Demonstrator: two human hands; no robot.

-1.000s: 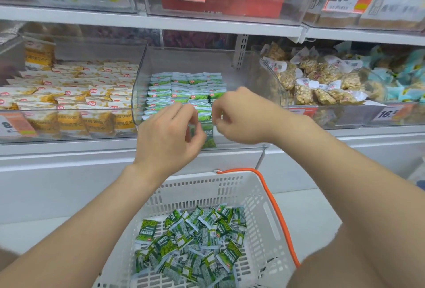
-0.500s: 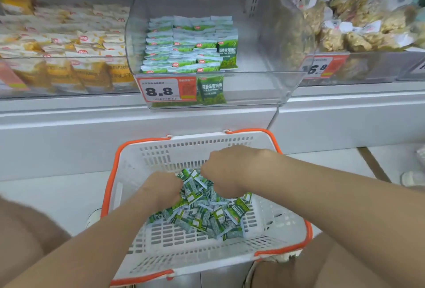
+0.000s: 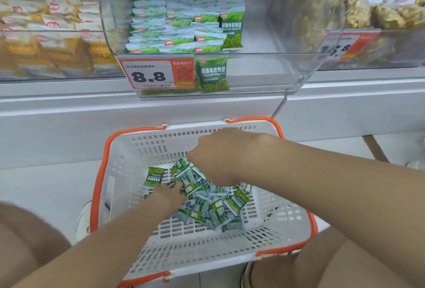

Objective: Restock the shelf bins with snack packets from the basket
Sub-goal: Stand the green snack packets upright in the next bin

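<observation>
A white shelf (image 3: 138,113) runs across the far side of a shop aisle and carries clear plastic bins. Below it is pale floor (image 3: 46,184), where a white basket (image 3: 99,184) with orange rim and handles sits, near the person's knees.

A second ago both hands were up at the front edge of the middle bin (image 3: 287,34). Half a second ago they were already down in the basket, and they are there now, with the right one lifted a little farther from the pile.

The snack packets (image 3: 207,209), green and white, lie in a loose heap on the basket floor, toward its right half. The left hand (image 3: 170,193) is pushed into the near left side of the heap; its fingers are buried and blurred, so I cannot tell whether it grips anything. The right hand (image 3: 220,161) reaches over the far side with fingers curled down, clamped on a bunch of packets just under the knuckles.

In the middle bin, stacked packets (image 3: 179,18) of the same green kind fill the left half in rows; one more stands upright at the front beside the price tag (image 3: 149,73) reading 8.8. The left bin (image 3: 57,53) holds yellow packets; the right bin (image 3: 379,11) holds clear bags of pale brown snacks.
</observation>
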